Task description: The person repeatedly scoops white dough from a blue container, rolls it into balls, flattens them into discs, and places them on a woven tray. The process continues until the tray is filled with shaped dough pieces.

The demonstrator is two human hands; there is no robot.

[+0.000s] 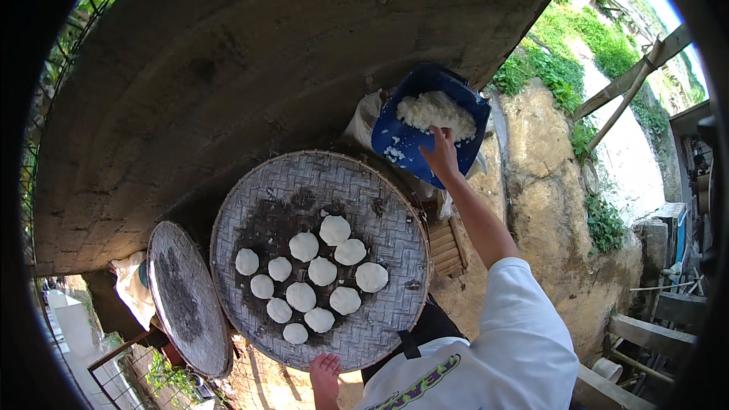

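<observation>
A round woven bamboo tray [243, 197] lies before me, with several round white dough-like lumps [301, 297] spread over its darkened middle. My left hand [326, 370] grips the tray's near rim, its fingers close together. Beyond the tray, at the upper right, stands a blue plastic basin [386, 123] holding a crumbly white mass [437, 112]. My right arm stretches out to the basin. There my right hand [443, 155] has its fingers apart, the tips at the near edge of the white mass; nothing shows in its grasp.
A second round woven tray [186, 300] leans at the left, beside a pale sack [133, 288]. Behind everything rises a brown wall [250, 53]. White sacking [364, 118] bunches by the basin. To the right are a rocky bank [539, 159], wooden poles [626, 99] and beams [653, 334].
</observation>
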